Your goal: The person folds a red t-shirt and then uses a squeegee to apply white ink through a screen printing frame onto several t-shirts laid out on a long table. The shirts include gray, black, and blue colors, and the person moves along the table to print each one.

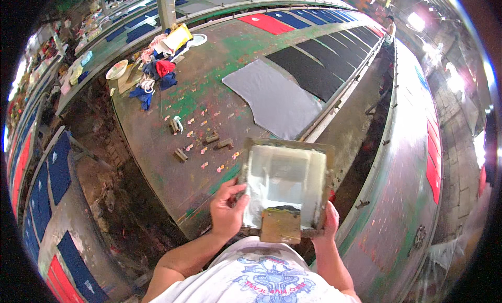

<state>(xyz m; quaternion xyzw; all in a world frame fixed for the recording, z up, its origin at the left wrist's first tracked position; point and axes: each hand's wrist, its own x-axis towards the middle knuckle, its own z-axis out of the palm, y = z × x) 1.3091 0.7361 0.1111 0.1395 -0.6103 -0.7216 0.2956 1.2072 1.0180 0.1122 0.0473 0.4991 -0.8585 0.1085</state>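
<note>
I hold a screen-printing frame [286, 164] in front of my body, above the near edge of the long table. My left hand [228, 209] is closed on its left side, with the thumb against the rim. On the opposite side my right hand [328, 220] grips the frame; part of its fingers is hidden behind it. White ink is smeared along the left of the mesh. A flat, stained squeegee [281, 225] leans at the near end inside the frame. Just beyond lies a grey cut fabric piece [274, 99], flat on the table.
Black fabric pieces [308, 68] and a red one [265, 23] continue down the table [157, 146]. Several small blocks [212, 138] lie left of the frame. A rag pile [157, 68] sits by a post [166, 9]. Another table [387, 209] runs along the right, beyond an aisle. A person [389, 28] stands far off.
</note>
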